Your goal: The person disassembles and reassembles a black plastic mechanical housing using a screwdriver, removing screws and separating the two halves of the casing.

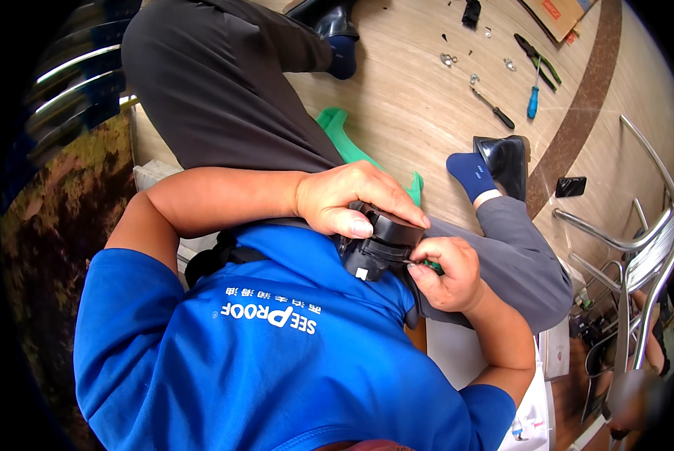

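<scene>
Over my lap, my left hand [363, 197] grips a black, rounded housing [389, 233] from above, its fingers across the top and its thumb on the near side. A small white patch shows on the housing's lower part. My right hand [451, 274] is closed in a pinch around a thin green-handled tool [431, 266], mostly hidden by the fingers. The tool's tip meets or nearly meets the right side of the housing; contact cannot be made out.
On the floor ahead lie pliers [537, 62], a blue-handled screwdriver [533, 102], a black-handled screwdriver [501, 116] and several small metal parts. A black phone-like slab [571, 186] lies near a metal-framed chair [671, 225]. A green curved piece [338, 135] is between my legs.
</scene>
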`<state>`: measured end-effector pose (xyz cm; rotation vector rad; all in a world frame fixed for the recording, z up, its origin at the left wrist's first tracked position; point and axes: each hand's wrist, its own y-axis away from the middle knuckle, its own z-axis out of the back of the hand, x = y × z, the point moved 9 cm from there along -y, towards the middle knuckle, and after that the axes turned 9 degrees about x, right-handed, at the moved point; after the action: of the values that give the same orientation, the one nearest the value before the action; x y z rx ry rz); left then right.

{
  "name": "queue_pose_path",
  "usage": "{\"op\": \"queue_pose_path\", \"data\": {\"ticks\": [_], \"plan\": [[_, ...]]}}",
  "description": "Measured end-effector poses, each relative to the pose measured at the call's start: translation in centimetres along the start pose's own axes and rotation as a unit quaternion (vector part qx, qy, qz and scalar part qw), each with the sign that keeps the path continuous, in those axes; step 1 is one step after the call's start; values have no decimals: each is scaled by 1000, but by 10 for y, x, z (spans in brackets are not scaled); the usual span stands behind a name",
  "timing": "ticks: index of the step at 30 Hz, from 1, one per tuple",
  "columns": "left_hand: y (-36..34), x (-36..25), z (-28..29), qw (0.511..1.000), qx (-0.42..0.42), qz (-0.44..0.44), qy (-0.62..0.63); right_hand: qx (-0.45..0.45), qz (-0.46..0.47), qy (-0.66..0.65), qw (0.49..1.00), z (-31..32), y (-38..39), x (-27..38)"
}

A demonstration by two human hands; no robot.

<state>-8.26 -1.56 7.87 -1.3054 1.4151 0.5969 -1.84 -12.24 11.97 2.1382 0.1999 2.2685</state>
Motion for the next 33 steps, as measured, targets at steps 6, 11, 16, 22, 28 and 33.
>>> {"op": "queue_pose_path", "data": {"ticks": [6,11,16,22,28,33], "plan": [[5,2,-3,1000,-1,1,6,-4,19,35,999,-7,-3,7],[7,2,-5,1000,-2,6,8,9,15,31,999,-9,-6,11],[8,1,-5,1000,-9,10,15,19,25,152,988,-11,-8,25],[7,5,-6,999,-12,20,32,4,23,50,998,-10,-7,16],[7,10,-4,996,-35,55,53,-14,57,281,958,-9,-5,28],[4,11,-5,993,-23,101,55,-40,95,382,918,-11,0,34]]}}
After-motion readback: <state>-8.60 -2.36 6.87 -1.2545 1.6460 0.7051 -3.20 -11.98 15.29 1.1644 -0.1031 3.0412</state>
